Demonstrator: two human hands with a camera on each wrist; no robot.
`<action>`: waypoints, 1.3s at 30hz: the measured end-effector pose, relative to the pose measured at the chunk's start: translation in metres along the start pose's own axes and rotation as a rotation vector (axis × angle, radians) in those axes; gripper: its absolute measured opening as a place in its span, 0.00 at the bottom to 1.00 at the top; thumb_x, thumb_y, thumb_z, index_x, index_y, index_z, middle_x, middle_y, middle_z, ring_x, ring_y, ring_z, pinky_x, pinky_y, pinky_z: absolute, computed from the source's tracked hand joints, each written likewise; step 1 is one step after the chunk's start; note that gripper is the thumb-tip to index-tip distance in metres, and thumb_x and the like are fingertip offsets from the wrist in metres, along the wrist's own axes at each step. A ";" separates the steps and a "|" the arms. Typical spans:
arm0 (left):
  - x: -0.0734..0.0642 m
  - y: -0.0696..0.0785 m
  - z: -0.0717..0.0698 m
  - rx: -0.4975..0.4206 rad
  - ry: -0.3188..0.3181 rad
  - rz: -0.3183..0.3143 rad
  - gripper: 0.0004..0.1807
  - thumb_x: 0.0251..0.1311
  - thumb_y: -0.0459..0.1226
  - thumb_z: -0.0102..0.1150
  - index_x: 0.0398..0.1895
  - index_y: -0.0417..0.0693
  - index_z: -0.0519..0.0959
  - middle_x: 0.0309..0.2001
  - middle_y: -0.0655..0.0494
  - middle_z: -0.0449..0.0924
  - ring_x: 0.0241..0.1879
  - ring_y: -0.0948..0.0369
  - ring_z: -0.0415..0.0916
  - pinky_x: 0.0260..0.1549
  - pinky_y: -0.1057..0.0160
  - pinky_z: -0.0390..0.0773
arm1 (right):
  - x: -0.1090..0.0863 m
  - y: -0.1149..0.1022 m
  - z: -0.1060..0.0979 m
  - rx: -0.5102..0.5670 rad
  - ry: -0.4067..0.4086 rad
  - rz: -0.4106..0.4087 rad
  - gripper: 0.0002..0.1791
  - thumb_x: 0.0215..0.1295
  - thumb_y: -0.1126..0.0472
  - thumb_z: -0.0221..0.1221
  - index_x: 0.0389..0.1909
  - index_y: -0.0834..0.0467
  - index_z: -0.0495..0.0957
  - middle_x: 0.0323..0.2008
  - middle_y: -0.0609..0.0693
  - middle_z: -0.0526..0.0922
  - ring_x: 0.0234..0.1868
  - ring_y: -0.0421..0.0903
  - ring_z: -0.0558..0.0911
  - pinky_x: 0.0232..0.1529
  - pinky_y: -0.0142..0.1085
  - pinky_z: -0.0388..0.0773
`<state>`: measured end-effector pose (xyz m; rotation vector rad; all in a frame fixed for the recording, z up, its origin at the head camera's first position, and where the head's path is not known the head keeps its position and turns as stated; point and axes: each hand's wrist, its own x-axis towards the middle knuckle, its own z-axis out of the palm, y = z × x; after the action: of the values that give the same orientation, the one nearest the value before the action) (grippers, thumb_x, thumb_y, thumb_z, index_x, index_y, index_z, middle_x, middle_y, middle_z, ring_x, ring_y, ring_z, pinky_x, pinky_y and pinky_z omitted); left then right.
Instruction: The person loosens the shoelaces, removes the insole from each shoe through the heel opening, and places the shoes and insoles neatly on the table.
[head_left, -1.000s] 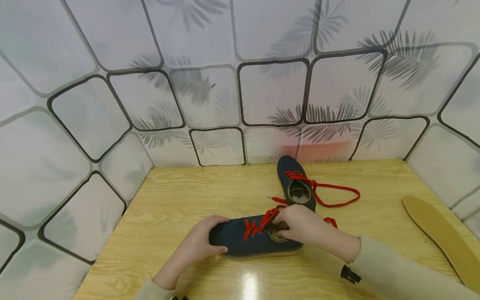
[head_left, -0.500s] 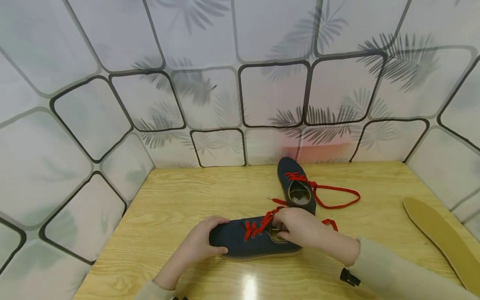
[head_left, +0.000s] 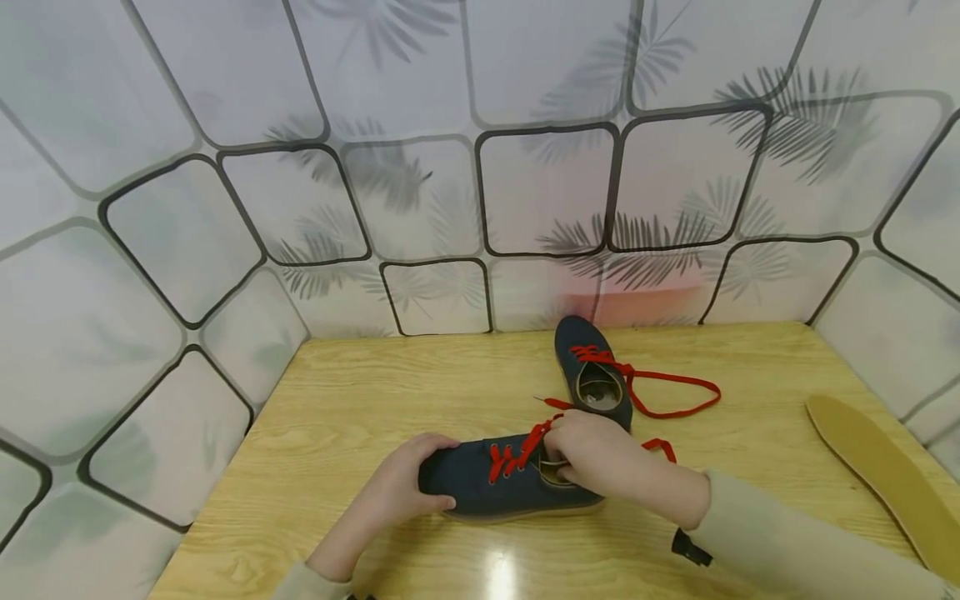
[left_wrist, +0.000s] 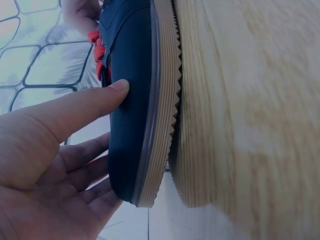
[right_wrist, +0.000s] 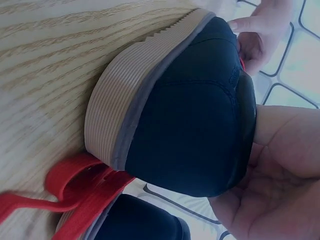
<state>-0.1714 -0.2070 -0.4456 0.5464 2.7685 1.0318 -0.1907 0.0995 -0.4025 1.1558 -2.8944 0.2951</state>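
Observation:
A navy sneaker [head_left: 480,475] with red laces [head_left: 506,460] lies sideways on the wooden table, toe to the left. My left hand [head_left: 408,475] grips its toe, thumb on the near side and fingers on the far side. In the left wrist view the thumb [left_wrist: 107,97] presses the upper above the ribbed sole [left_wrist: 162,100]. My right hand [head_left: 600,454] reaches into the shoe's opening [head_left: 551,471] just behind the laces, fingers bent. Its fingertips are hidden inside, so I cannot tell what they hold. The right wrist view shows the palm [right_wrist: 280,195] beside the heel [right_wrist: 185,135].
Behind the right hand stands a second navy sneaker [head_left: 572,333], its red lace [head_left: 682,412] looped out to the right. A tan insole [head_left: 877,475] lies at the table's right side. Patterned panels [head_left: 435,192] rise along the table's back and sides.
My right hand has shifted slightly left and turned a little at the shoe's opening. The left hand and both sneakers stay in place.

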 end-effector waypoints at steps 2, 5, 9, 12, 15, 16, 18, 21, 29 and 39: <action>0.000 0.000 0.000 -0.004 -0.001 0.001 0.38 0.49 0.34 0.85 0.66 0.47 0.80 0.65 0.48 0.81 0.68 0.43 0.76 0.68 0.37 0.76 | 0.000 0.001 0.001 -0.012 0.016 0.000 0.17 0.51 0.67 0.80 0.21 0.48 0.80 0.26 0.38 0.79 0.32 0.38 0.75 0.30 0.29 0.72; 0.000 0.000 -0.001 -0.005 -0.004 0.002 0.38 0.49 0.35 0.85 0.66 0.47 0.80 0.65 0.48 0.81 0.68 0.42 0.77 0.68 0.37 0.76 | 0.001 0.001 0.001 -0.031 0.043 -0.002 0.18 0.51 0.68 0.78 0.19 0.48 0.79 0.24 0.38 0.78 0.29 0.37 0.75 0.29 0.29 0.70; 0.000 0.001 -0.001 -0.004 -0.008 0.002 0.38 0.49 0.35 0.85 0.66 0.47 0.80 0.65 0.48 0.81 0.68 0.43 0.77 0.68 0.37 0.77 | 0.001 0.001 0.002 -0.048 0.063 0.004 0.20 0.53 0.69 0.76 0.17 0.47 0.76 0.22 0.37 0.76 0.27 0.36 0.72 0.27 0.28 0.68; 0.000 0.001 -0.002 -0.006 -0.007 0.001 0.38 0.49 0.35 0.85 0.66 0.48 0.80 0.66 0.48 0.81 0.68 0.43 0.77 0.67 0.37 0.76 | 0.000 0.003 0.004 -0.031 0.079 0.013 0.19 0.57 0.66 0.76 0.18 0.46 0.77 0.22 0.36 0.76 0.26 0.33 0.71 0.25 0.27 0.67; 0.000 0.001 -0.003 -0.008 -0.005 0.005 0.38 0.49 0.35 0.85 0.66 0.48 0.80 0.65 0.48 0.81 0.68 0.43 0.77 0.67 0.36 0.76 | 0.000 0.007 0.005 0.039 0.095 0.029 0.17 0.60 0.62 0.76 0.20 0.44 0.79 0.22 0.34 0.77 0.24 0.31 0.71 0.24 0.26 0.68; 0.000 0.001 -0.003 -0.007 -0.004 0.005 0.38 0.49 0.35 0.85 0.66 0.48 0.80 0.65 0.48 0.81 0.68 0.43 0.77 0.67 0.36 0.76 | 0.000 0.009 0.005 0.075 0.097 0.035 0.16 0.61 0.61 0.76 0.21 0.44 0.80 0.21 0.34 0.78 0.23 0.30 0.70 0.23 0.26 0.68; 0.000 0.001 -0.003 -0.004 -0.003 0.009 0.38 0.49 0.35 0.85 0.66 0.48 0.80 0.65 0.48 0.81 0.68 0.43 0.77 0.67 0.36 0.77 | 0.000 0.012 0.007 0.148 0.092 0.057 0.14 0.62 0.59 0.76 0.22 0.43 0.81 0.21 0.33 0.78 0.23 0.29 0.70 0.23 0.26 0.69; 0.000 0.001 -0.003 0.000 -0.002 0.011 0.38 0.49 0.36 0.85 0.66 0.48 0.80 0.65 0.48 0.81 0.68 0.43 0.77 0.67 0.36 0.77 | 0.002 0.017 0.008 0.245 0.073 0.086 0.12 0.63 0.58 0.75 0.24 0.43 0.83 0.22 0.32 0.79 0.23 0.28 0.71 0.24 0.26 0.71; -0.001 0.000 -0.002 0.004 0.001 0.004 0.38 0.49 0.36 0.85 0.66 0.48 0.79 0.66 0.47 0.81 0.68 0.42 0.76 0.68 0.36 0.76 | 0.004 0.025 0.009 0.534 0.020 0.178 0.07 0.64 0.57 0.73 0.27 0.46 0.87 0.24 0.36 0.84 0.27 0.32 0.77 0.30 0.28 0.76; 0.000 -0.003 0.001 -0.023 -0.009 -0.005 0.38 0.50 0.35 0.85 0.67 0.48 0.79 0.66 0.47 0.80 0.68 0.42 0.76 0.68 0.36 0.76 | 0.008 0.030 0.012 0.709 0.010 0.261 0.05 0.64 0.57 0.74 0.29 0.52 0.91 0.27 0.42 0.89 0.30 0.38 0.80 0.31 0.30 0.76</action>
<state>-0.1721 -0.2087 -0.4481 0.5399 2.7454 1.0565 -0.2166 0.1135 -0.4185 0.7779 -2.9982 1.4079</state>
